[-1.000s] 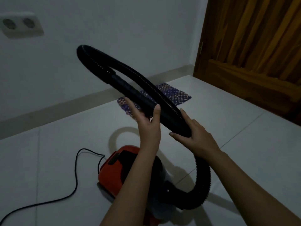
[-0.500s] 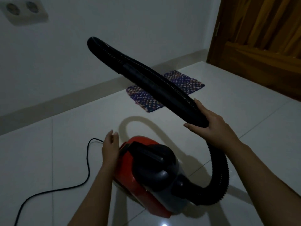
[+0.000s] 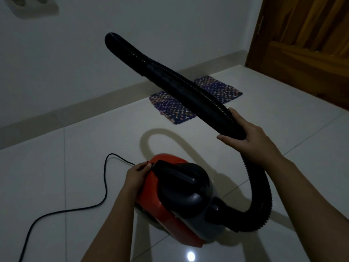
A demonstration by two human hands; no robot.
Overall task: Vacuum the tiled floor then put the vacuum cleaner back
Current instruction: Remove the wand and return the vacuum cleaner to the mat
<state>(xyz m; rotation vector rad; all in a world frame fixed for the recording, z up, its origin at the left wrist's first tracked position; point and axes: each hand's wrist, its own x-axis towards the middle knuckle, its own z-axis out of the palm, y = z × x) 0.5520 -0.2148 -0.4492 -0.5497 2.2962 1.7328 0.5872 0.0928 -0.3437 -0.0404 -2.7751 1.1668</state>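
Note:
A red and black canister vacuum cleaner (image 3: 166, 210) sits on the white tiled floor (image 3: 56, 176) in front of me. Its black ribbed hose (image 3: 262, 195) loops up from the right end of the body and doubles back along a rigid black tube (image 3: 179, 91) that points up and to the left. My right hand (image 3: 247, 138) is closed around the hose and tube together, in mid-air. My left hand (image 3: 137, 173) rests with curled fingertips on the rear top edge of the red body, next to the black handle.
A black power cord (image 3: 103, 188) runs from the vacuum's rear across the floor to the lower left. A woven purple mat (image 3: 170, 104) lies by the wall. A wooden door (image 3: 306, 50) stands at the right. A double wall socket (image 3: 32, 5) is at the upper left.
My left hand let go of the hose, dropped down and came to rest on the rear of the vacuum's body. My right hand keeps holding the hose up.

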